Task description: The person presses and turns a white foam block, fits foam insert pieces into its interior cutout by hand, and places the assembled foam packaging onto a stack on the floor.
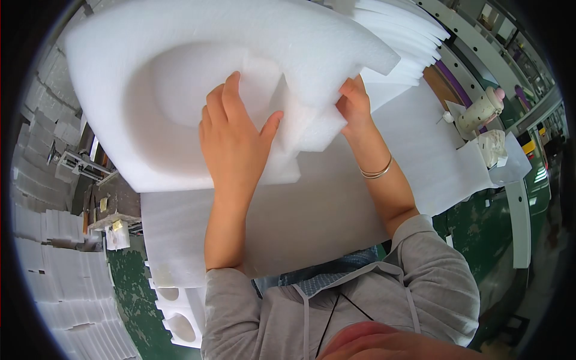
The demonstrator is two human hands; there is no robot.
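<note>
A large white foam block (234, 27) with a rounded recess stands before me on the sheet-covered table. My left hand (234, 135) lies over the recess, its fingers stretched and its thumb apart. Whether its fingertips press on the foam I cannot tell. At the block's right side, my right hand (357, 108) is closed on the foam's notched edge, with part of its fingers hidden behind. A bracelet (377, 169) circles the right wrist.
Stacked white foam sheets (405, 36) lie behind the block at the right. A tape-wrapped tool (480, 113) sits at the table's right edge. Metal equipment (84, 163) and tall foam stacks (66, 282) stand at the left. Foam with round holes (182, 327) is below the table's front.
</note>
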